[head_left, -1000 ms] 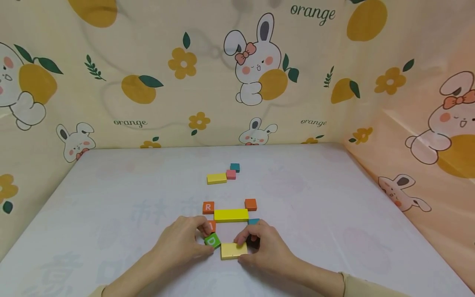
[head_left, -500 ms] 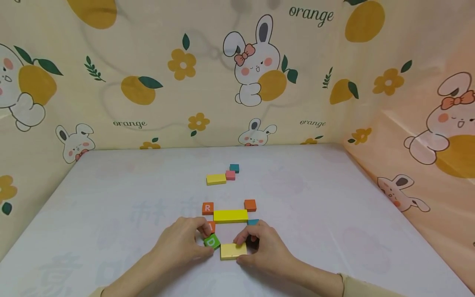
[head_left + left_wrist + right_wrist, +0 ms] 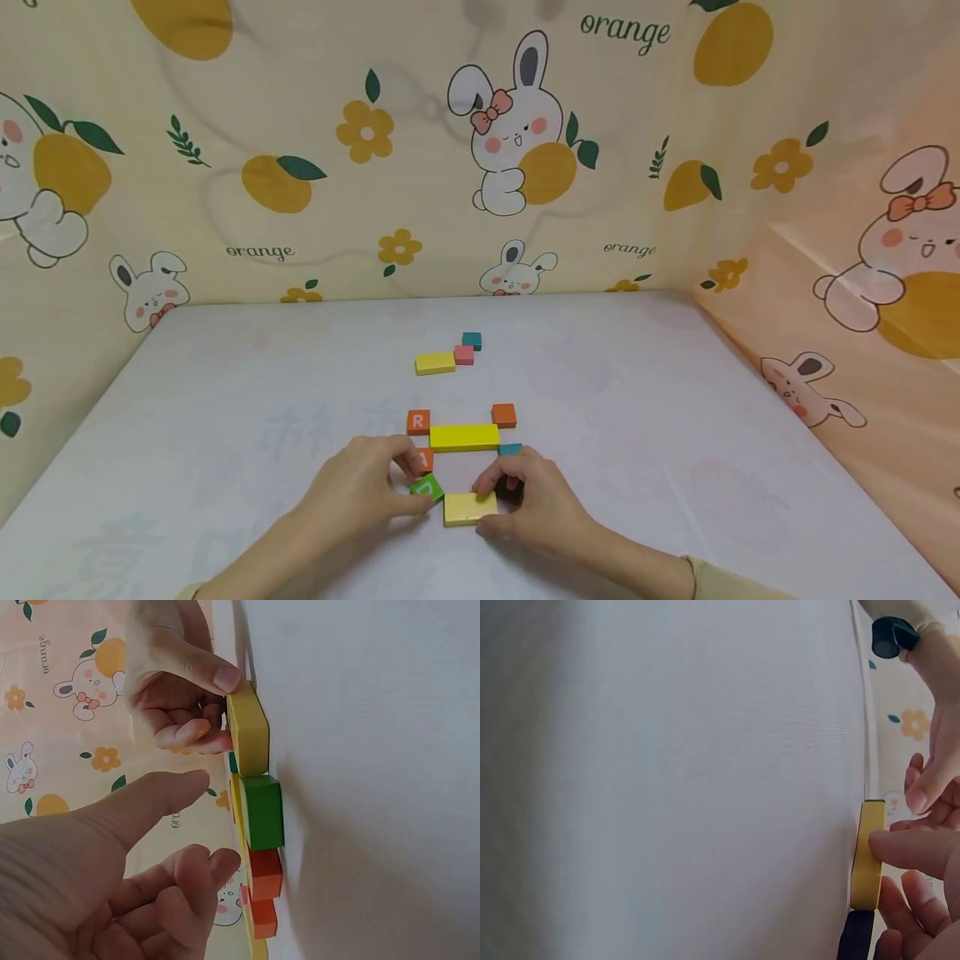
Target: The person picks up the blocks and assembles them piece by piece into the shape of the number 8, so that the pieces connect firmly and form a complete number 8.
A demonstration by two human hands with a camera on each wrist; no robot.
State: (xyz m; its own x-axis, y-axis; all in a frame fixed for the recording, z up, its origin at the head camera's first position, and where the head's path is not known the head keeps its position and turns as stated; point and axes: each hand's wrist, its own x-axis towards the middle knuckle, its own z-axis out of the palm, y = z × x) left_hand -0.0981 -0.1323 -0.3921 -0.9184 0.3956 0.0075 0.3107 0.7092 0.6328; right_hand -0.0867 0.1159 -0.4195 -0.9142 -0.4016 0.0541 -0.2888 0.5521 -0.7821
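Note:
Toy blocks lie on a white-covered table. My right hand (image 3: 543, 504) pinches a pale yellow block (image 3: 467, 510) at its right end, thumb on the near side. Beside that hand is a dark block (image 3: 512, 490), partly covered by the fingers. A green letter block (image 3: 426, 487) sits turned askew at the yellow block's left corner. My left hand (image 3: 352, 483) hovers at the green block; in the left wrist view its thumb and fingers stand apart, with nothing between them. Behind the green block an orange-red letter block (image 3: 426, 460) is partly hidden by the left fingers.
A long bright yellow block (image 3: 464, 438) lies crosswise farther back, flanked by an orange R block (image 3: 418, 422), a plain orange block (image 3: 504, 416) and a teal block (image 3: 510, 450). Beyond are yellow (image 3: 435, 364), pink (image 3: 464, 356) and small teal (image 3: 472, 341) blocks. A printed curtain (image 3: 315, 125) encloses the table.
My left hand has drawn slightly to the left, uncovering more of the orange-red letter block. The right hand keeps its pinch on the pale yellow block, and the head view has shifted a little.

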